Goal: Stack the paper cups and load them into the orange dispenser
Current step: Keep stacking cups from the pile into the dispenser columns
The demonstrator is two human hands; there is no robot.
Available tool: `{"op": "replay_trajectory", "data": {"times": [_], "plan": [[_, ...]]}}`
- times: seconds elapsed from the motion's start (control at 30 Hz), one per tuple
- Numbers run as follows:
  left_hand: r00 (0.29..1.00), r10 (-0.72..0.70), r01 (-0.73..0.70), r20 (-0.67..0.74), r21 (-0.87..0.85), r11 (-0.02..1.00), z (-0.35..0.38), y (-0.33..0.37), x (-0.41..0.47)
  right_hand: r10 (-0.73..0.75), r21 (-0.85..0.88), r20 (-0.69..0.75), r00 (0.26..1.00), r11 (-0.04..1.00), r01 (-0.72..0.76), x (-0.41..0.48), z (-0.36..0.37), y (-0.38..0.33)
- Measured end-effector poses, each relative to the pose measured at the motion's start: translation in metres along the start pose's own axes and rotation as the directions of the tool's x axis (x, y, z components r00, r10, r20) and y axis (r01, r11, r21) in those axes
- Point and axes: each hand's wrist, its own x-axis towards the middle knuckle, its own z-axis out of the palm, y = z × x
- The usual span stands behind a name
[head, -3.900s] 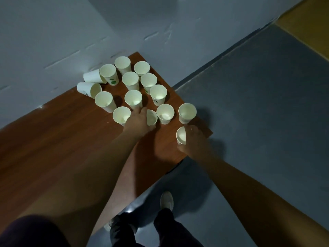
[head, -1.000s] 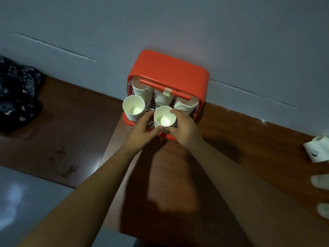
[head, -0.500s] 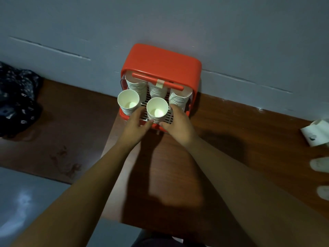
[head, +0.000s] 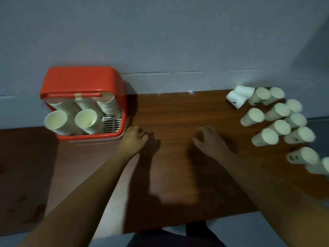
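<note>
1. Where the desk (head: pixel 170 175) meets the grey wall at the far left, the orange dispenser (head: pixel 83 81) stands with its front open. The loaded cup stacks (head: pixel 86 120) lean inside it, two at the front showing open mouths and more behind them.
2. Just right of the dispenser's front corner, the left hand (head: pixel 135 138) hangs over the desk with its fingers loosely curled and nothing in them. Whether it brushes the dispenser cannot be told.
3. Further right, over bare wood, the right hand (head: pixel 210 141) is likewise empty, its fingers relaxed and slightly bent.
4. At the far right, well apart from both hands, the loose paper cups (head: pixel 277 122) cluster on the desk. Most stand mouth up, while two tipped cups (head: pixel 238 96) lie on their sides by the wall. Those at the frame's edge are blurred.
5. Judged from this, one load is in and the step in hand is fetching the next. The next move calls for both hands to reach right, nest the upright cups into one stack, and turn the tipped pair to match. The white grille (head: pixel 112 123) at the dispenser's front right looks like the free place for it.
</note>
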Motion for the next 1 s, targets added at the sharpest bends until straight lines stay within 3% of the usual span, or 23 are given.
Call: {"op": "replay_trajectory", "data": {"times": [0.27, 0.47, 0.63, 1.0], "plan": [[0.95, 0.29, -0.293, 0.115, 0.014, 0.956, 0.132, 0.214, 0.043, 0.139, 0.092, -0.262, 0.955, 0.989, -0.119, -0.032, -0.115, 0.191], [0.915, 0.356, -0.37, 0.19, 0.047, 0.928, 0.226, 0.322, 0.068, 0.179, 0.031, -0.267, 0.947, 0.984, -0.177, -0.04, -0.143, 0.29], [0.883, 0.372, -0.418, 0.285, 0.119, 0.901, 0.275, 0.364, 0.102, 0.09, 0.141, -0.177, 0.98, 0.988, -0.065, -0.023, -0.119, 0.309], [0.832, 0.396, -0.502, 0.389, 0.226, 0.834, 0.33, 0.367, 0.152, -0.045, -0.11, -0.205, 0.978, 0.994, 0.023, 0.0, -0.077, 0.319]]}}
